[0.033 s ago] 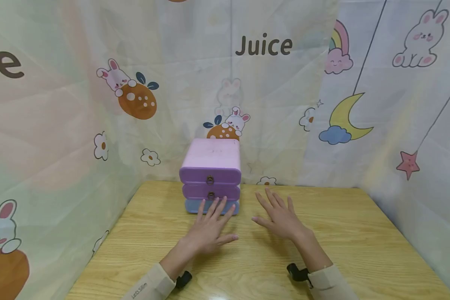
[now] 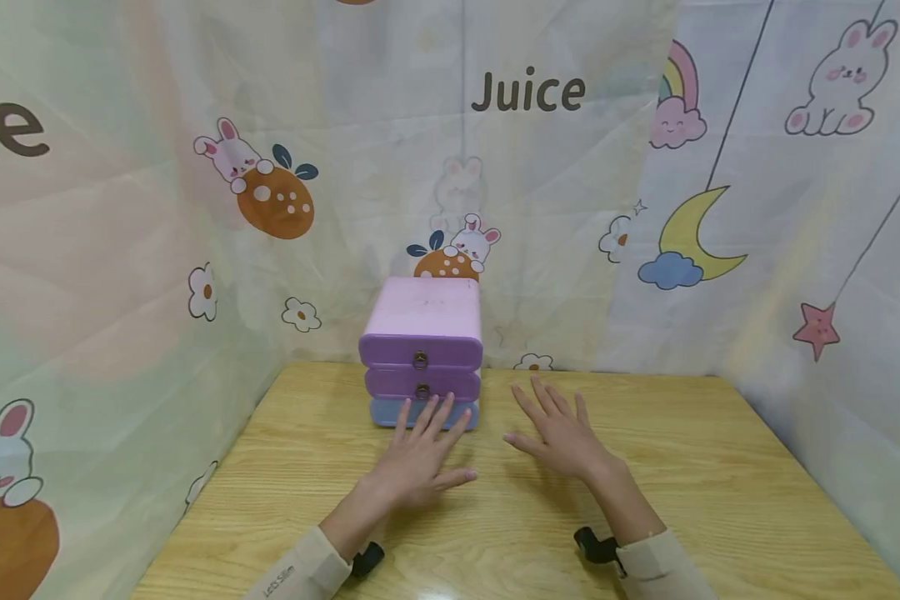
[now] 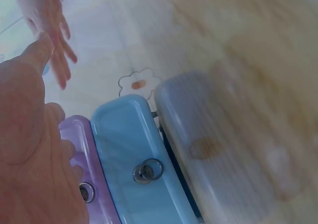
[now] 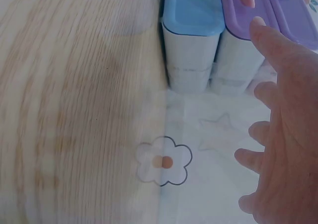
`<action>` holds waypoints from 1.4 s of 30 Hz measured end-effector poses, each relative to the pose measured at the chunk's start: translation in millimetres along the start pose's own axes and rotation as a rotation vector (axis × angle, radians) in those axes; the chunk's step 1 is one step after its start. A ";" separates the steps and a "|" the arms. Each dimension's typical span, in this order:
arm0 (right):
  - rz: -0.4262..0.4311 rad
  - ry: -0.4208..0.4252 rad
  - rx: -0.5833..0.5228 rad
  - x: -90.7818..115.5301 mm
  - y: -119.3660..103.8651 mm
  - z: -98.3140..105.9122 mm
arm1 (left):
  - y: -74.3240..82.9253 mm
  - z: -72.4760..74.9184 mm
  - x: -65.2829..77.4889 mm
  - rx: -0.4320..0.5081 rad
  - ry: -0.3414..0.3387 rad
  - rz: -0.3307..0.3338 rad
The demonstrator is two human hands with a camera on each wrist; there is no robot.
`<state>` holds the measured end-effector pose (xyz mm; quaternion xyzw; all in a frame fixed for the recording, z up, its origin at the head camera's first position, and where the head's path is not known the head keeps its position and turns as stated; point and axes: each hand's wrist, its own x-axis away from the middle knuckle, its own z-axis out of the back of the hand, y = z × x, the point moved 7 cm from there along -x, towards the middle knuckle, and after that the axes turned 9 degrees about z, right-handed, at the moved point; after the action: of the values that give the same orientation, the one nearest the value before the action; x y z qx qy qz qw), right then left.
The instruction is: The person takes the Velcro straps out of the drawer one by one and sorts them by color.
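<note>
Head view: the little drawer unit (image 2: 435,304) sits just left of the middle of the frame, at the back of the table (image 2: 690,467). Top purple drawer (image 2: 382,352), middle purple drawer (image 2: 384,384) and blue drawer (image 2: 385,412) all look closed, so as far as progress goes, this reads like square one: nothing pulled out, any handling all left. The left hand (image 2: 412,462), lower centre, has its fingers spread and holds nothing; its tips overlap the blue front, though whether they actually touch can't be told. The right hand (image 2: 566,437), right of centre, is spread too, empty, clear of the unit. The two hands are apart.

Left wrist view: the blue front is in the lower middle with its ring pull (image 3: 143,174) in plain sight and no finger through it. A purple front peeks out beside it, part hidden by the left hand at the left edge; the other hand is at upper left.

Right wrist view: fronts up top and upper right, flush with their white sides (image 4: 188,60), which backs up the not-begun guess. Right hand along the right edge, gripping nothing.
</note>
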<state>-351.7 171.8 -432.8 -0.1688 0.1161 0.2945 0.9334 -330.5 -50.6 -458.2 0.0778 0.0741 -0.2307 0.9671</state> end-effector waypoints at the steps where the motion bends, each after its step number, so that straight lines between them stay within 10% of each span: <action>1: 0.001 0.005 0.000 0.2 -0.1 0.0 | 0.2 0.5 0.1 0.003 0.000 -0.003; 13: 0.017 0.009 0.025 -1.9 -3.5 -0.4 | 16.2 18.8 2.7 -0.013 0.065 -0.090; 20: 0.106 0.102 0.044 -9.7 -11.6 6.5 | 22.1 70.6 5.6 0.108 0.297 -0.240; 32: 0.182 0.216 0.013 -21.6 -36.9 13.6 | -57.5 138.0 4.4 0.306 0.685 -0.078; 42: 0.284 0.284 0.023 -30.0 -67.7 13.9 | -101.0 140.3 -4.6 0.422 0.705 0.062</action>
<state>-334.2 109.7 -393.9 -0.1797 0.2728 0.3952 0.8585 -365.7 -163.5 -332.0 0.3509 0.3496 -0.1709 0.8517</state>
